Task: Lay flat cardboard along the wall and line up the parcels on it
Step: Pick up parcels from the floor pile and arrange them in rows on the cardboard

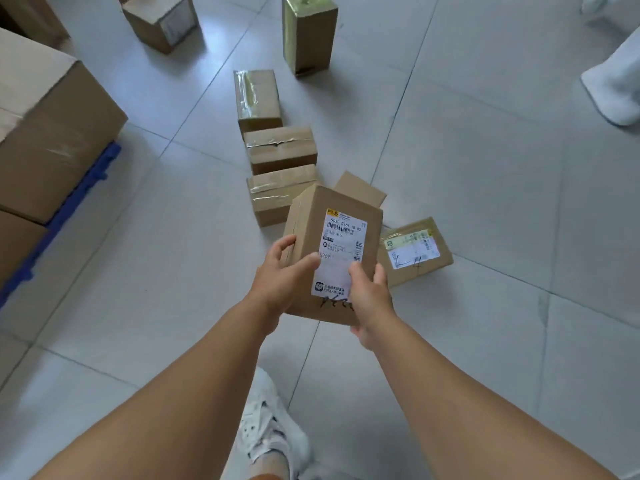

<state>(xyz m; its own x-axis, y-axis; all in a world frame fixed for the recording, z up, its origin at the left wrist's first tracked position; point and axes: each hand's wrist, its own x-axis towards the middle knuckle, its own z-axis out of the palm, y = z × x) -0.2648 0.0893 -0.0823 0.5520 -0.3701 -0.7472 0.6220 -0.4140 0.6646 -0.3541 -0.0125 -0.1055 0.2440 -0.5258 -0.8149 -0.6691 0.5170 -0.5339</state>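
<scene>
I hold a brown cardboard parcel [334, 220] with a white shipping label above the floor. My left hand [282, 277] grips its left edge, thumb on the label. My right hand [369, 292] grips the lower right corner, thumb on top. Beyond the held parcel, three taped parcels lie in a row on the tiles: the nearest [273, 197], the middle one [280, 150] and the farthest [258, 98]. Another small parcel [360, 190] lies partly hidden behind the held one. A flat labelled parcel [414, 251] lies to its right. No flat cardboard sheet is in view.
Large stacked cartons [48, 126] stand at the left on a blue pallet [69, 206]. An upright taped box [310, 32] and another box [161, 22] stand farther back. Another person's white-clad leg [616, 88] is at the upper right. My white shoe [270, 424] is below.
</scene>
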